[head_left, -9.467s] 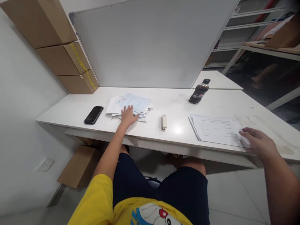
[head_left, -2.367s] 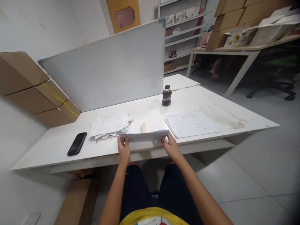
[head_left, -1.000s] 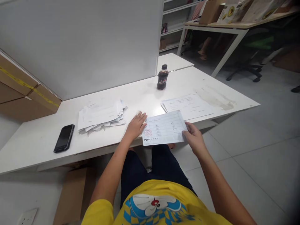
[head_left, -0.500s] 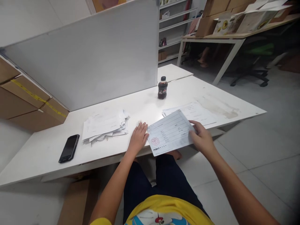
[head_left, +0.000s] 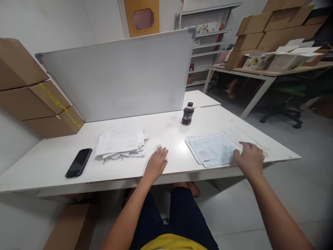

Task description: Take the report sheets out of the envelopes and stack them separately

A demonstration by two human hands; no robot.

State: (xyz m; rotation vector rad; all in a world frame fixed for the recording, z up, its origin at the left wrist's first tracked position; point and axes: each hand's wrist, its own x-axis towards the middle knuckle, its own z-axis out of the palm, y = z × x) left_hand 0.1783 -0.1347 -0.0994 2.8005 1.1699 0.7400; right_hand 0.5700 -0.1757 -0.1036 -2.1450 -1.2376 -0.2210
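My left hand (head_left: 156, 162) lies palm down near the front edge of the white table, its fingers stretched out. A small pale scrap (head_left: 159, 146) shows just beyond its fingertips; whatever is under the palm is hidden. Just off the right edge of a printed form (head_left: 214, 150) with a red round stamp is my right hand (head_left: 250, 159), thumb and fingers apart and holding nothing. That form lies on top of a few other sheets (head_left: 191, 150). To the left of my left hand sits an uneven pile of papers (head_left: 121, 143).
A black phone (head_left: 78, 162) lies at the table's left. Behind the papers stands a small bottle of dark drink (head_left: 187, 114). A whiteboard (head_left: 125, 76) rises along the back, with cardboard boxes (head_left: 49, 104) at its left. Another table (head_left: 260, 72) holds boxes.
My right hand has put the stamped form down on the sheets at the right and let it go. My left hand stays on the table. The view has tilted up.
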